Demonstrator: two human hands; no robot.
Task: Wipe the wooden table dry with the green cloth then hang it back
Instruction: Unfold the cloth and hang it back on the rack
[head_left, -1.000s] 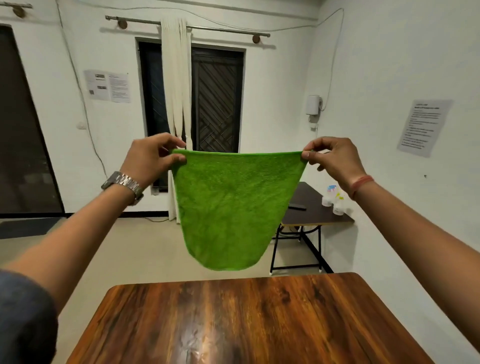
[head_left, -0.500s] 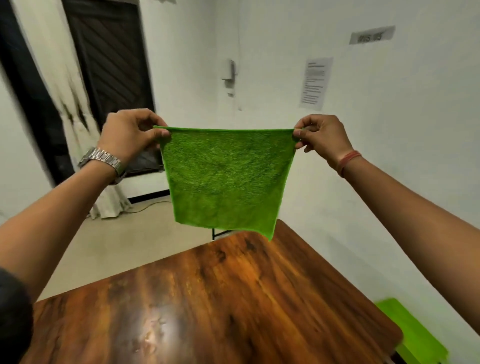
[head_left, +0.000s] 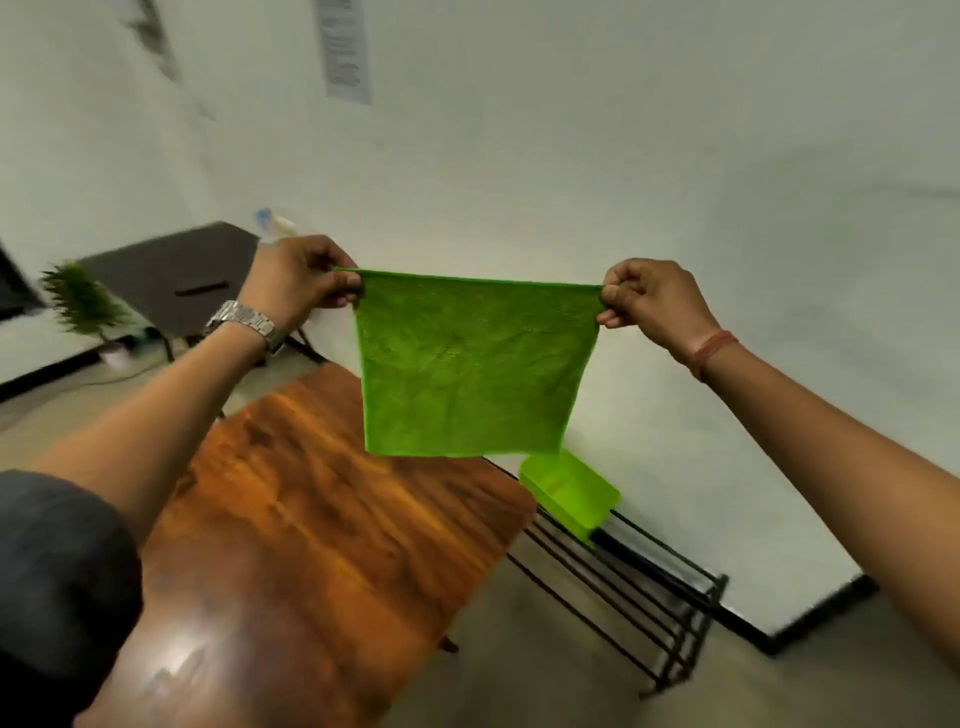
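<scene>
A: Hands status, head view?
B: Left hand (head_left: 298, 280) is pinching the green cloth (head_left: 470, 364) at its top left corner; right hand (head_left: 652, 301) is pinching the top right corner.
A: Cloth position?
B: It is hanging flat in the air, above the wooden bench (head_left: 311, 519), touching nothing else. A black rack (head_left: 623, 587) is standing beside the bench.

The cloth (head_left: 470, 366) is bright green, plain. The desk (head_left: 311, 525) is reddish-brown with dark wood grain. The rack (head_left: 639, 587) is black, the tray (head_left: 569, 493) lime green, the wall (head_left: 623, 156) white, the watch (head_left: 244, 318) silver.
</scene>
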